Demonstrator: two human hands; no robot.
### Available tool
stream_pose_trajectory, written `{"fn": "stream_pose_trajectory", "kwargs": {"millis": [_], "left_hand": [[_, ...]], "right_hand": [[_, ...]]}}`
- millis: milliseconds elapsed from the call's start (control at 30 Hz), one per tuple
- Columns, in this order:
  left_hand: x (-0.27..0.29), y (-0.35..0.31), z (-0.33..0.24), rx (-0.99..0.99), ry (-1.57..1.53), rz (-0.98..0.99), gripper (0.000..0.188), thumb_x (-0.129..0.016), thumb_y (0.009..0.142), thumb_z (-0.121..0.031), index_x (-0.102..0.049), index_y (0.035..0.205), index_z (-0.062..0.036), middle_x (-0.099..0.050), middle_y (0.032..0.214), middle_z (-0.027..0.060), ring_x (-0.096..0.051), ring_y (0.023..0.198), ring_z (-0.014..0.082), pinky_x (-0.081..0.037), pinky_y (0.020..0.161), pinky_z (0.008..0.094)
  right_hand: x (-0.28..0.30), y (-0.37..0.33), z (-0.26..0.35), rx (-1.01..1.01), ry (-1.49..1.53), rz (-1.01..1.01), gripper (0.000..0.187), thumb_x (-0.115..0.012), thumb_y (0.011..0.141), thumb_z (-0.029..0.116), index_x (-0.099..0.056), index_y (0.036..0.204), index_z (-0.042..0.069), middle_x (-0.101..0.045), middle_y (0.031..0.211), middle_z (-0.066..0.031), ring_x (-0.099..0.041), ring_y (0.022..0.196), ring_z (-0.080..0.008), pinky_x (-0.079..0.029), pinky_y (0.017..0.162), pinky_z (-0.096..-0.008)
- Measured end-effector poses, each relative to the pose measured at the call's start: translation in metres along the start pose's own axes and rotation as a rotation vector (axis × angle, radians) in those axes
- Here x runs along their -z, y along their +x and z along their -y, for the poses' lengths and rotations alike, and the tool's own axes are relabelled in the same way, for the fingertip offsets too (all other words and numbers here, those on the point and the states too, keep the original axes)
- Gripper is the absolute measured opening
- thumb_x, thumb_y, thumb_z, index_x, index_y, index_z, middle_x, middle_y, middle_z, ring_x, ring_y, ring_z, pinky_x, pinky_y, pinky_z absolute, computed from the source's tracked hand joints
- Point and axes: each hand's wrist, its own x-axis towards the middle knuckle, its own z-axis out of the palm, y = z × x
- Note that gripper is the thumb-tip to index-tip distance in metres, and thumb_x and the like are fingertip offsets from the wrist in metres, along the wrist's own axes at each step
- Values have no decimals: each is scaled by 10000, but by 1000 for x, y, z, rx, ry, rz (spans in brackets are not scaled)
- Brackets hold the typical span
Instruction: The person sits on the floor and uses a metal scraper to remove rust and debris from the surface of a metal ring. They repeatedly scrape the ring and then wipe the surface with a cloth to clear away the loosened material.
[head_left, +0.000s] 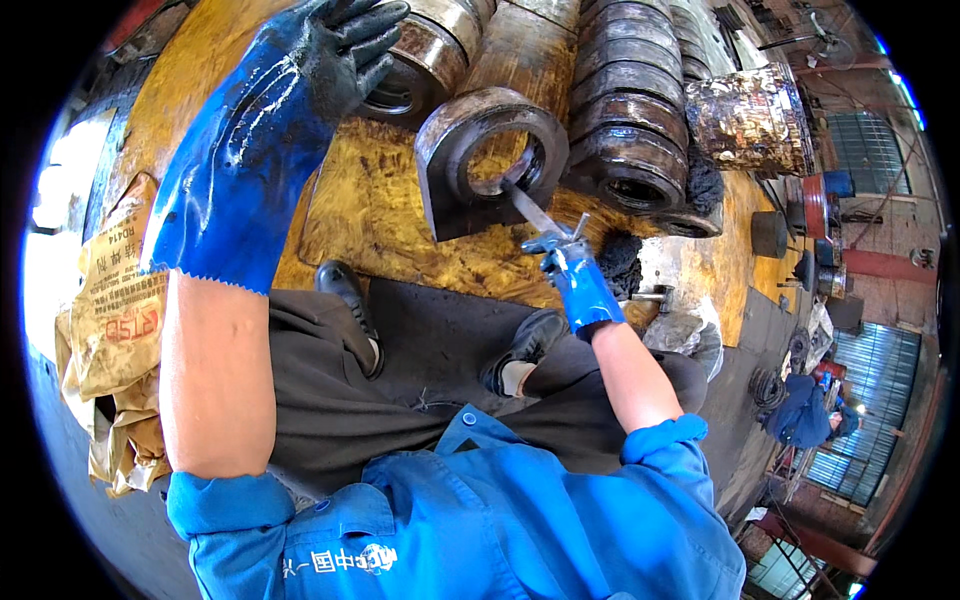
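Observation:
A thick, greasy steel ring with one flat-sided edge stands upright on the yellow, oil-stained surface. My right hand, in a blue rubber glove, is closed around a flat metal scraper-like tool. The tool's tip reaches into the ring's bore, at the lower inner wall. A short thin metal piece juts up by my fingers; I cannot tell whether it belongs to the tool. My left hand, in a long blue glove with black grime, is raised at the upper left. Its fingers are stretched out beside a dark metal cylinder, with nothing visible in them.
Rows of grimy ringed metal cylinders lie beyond the ring. A rusty, flaking drum-shaped piece sits to their right. Crumpled brown paper sacks are at my left. Dark rags lie near my right hand. Far right, another person is bent over.

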Motion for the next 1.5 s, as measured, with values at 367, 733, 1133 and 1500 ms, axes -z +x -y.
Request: {"fn": "stream_pose_trajectory", "kwargs": {"millis": [367, 733, 1133, 1500], "left_hand": [[12, -5, 28, 54, -10, -12, 432, -385, 1006, -286, -464, 1353, -43, -541, 1342, 193, -540, 1142, 286, -422, 992, 413], [13, -7, 44, 63, -12, -36, 437, -428, 989, -277, -470, 1350, -33, -554, 1322, 187, -552, 1130, 276, -432, 986, 401], [24, -6, 50, 111, -41, -44, 446, -475, 971, -266, -477, 1346, -23, -569, 1300, 180, -565, 1117, 266, -442, 979, 387], [21, -9, 44, 89, -33, -46, 458, -517, 955, -256, -483, 1342, -14, -582, 1280, 174, -577, 1106, 256, -452, 972, 375]], "right_hand": [[28, -15, 25, 180, 79, 51, 359, -565, 968, 241, -541, 1261, 35, -696, 1002, -56, -529, 701, -79, -460, 618, -254], [89, 74, 88, 685, -689, 210, 198, -635, 859, 159, -655, 1030, 62, -683, 864, -97, -658, 758, -210, -512, 641, -327], [55, 126, 87, 687, -959, 281, 185, -631, 859, 161, -657, 1014, 64, -677, 857, -103, -656, 764, -223, -512, 647, -337], [18, 96, 74, 582, -598, 251, 174, -627, 858, 162, -660, 1000, 66, -672, 850, -109, -653, 769, -234, -512, 652, -347]]}}
